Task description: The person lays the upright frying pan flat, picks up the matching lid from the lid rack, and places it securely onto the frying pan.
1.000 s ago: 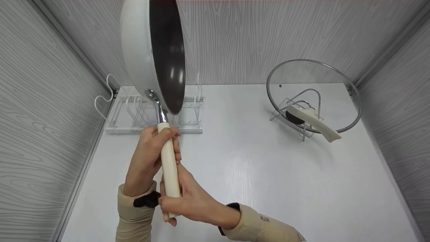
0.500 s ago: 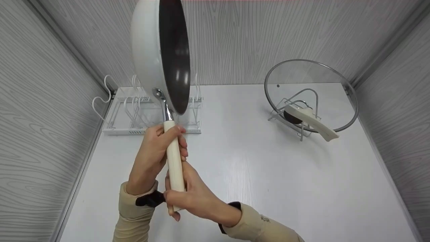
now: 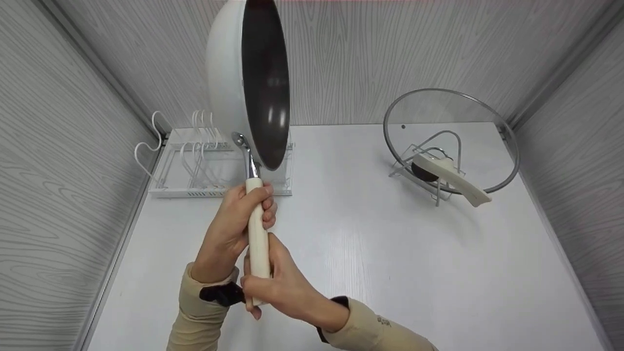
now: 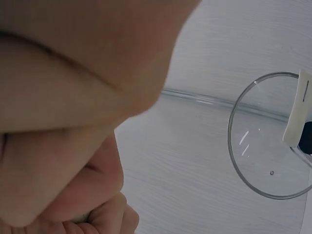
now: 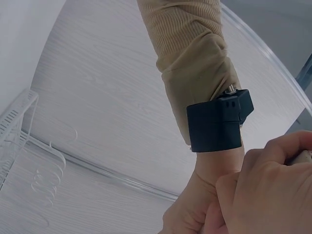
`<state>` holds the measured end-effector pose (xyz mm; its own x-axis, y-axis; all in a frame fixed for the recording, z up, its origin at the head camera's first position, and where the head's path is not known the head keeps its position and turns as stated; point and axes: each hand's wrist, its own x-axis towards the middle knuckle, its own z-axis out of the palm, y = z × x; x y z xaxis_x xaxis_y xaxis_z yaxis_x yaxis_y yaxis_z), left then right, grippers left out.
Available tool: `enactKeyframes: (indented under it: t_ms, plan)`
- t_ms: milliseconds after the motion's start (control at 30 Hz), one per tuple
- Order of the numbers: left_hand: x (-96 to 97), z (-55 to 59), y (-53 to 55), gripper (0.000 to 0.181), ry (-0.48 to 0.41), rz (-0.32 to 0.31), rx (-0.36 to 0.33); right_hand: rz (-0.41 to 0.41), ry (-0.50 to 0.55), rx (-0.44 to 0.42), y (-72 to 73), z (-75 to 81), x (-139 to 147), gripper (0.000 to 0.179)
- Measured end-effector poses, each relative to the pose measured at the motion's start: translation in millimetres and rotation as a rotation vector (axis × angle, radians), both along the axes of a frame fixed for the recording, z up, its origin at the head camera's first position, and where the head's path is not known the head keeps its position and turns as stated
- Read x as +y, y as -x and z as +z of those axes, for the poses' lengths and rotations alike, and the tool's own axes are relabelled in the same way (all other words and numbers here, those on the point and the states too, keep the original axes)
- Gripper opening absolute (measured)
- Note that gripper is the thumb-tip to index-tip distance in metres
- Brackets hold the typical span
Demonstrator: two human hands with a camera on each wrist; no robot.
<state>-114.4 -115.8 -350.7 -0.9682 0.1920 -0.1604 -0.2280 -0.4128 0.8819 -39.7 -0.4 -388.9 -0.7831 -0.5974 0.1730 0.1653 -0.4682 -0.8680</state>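
Note:
A white frying pan (image 3: 226, 83) with a dark inside is held up on edge in the head view, its top cut off by the frame. My left hand (image 3: 226, 226) grips its cream handle (image 3: 258, 234) just below the metal neck, thumb along the front. Lower down, my right hand (image 3: 285, 278) wraps the handle's end. In the left wrist view, curled fingers fill the left side and the pan is out of frame. The right wrist view catches my right hand (image 5: 273, 195) overlapping the left wrist; a bit of handle shows at the right edge.
Behind the pan stands a white wire rack (image 3: 170, 192) with curved dividers, partly hidden by it. On the right, a glass lid (image 3: 468, 107) with a cream handle (image 3: 456, 178) leans in a small wire stand (image 3: 458, 141). Grey wood-grain walls (image 3: 341, 58) enclose the white table (image 3: 370, 273).
The pan has moved to the right in the head view, uncovering more of the rack's dividers. Both hands keep their grip and shift along with the handle.

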Motion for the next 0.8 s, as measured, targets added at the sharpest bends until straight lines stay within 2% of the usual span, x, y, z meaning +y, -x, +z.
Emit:
enactKeyframes:
  t_ms: [233,433,800]
  plan:
    - [1.8,-2.8,0.2,0.003,-0.137,-0.002,-0.063,0.003,-0.005,0.004,1.2,-1.3,-1.3,0.042]
    - [3.0,-5.1,0.7,0.004,-0.236,-0.028,-0.063,-0.006,0.010,-0.020,1.0,-1.8,-1.4,0.047]
    - [2.6,-8.6,5.0,0.015,-0.405,-0.072,-0.072,-0.030,-0.029,-0.032,3.1,-1.8,-2.9,0.052]
